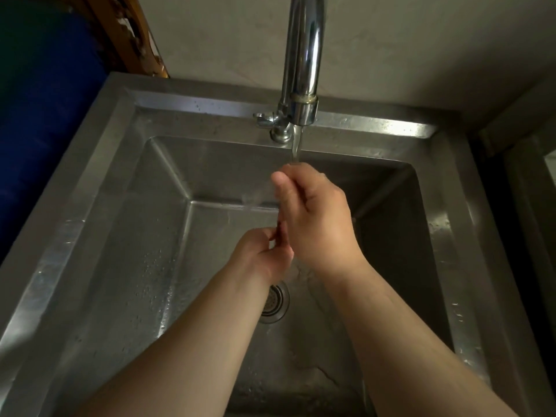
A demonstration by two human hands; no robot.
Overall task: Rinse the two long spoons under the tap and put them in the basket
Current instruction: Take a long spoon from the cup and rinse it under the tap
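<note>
Both hands are over the steel sink, under the chrome tap. A thin stream of water falls onto the fingertips of my right hand, whose fingers are closed around the upper part of a long spoon. Only a short dark stretch of the spoon's handle shows between the hands. My left hand pinches the lower end of that handle, just below and left of the right hand. The spoon's bowl is hidden, and I cannot tell whether one or two spoons are held. No basket is in view.
The drain strainer lies in the sink bottom, below my left wrist. The tap's lever sticks out left at the back rim. A blue object and a wooden frame stand to the left, with a wall behind.
</note>
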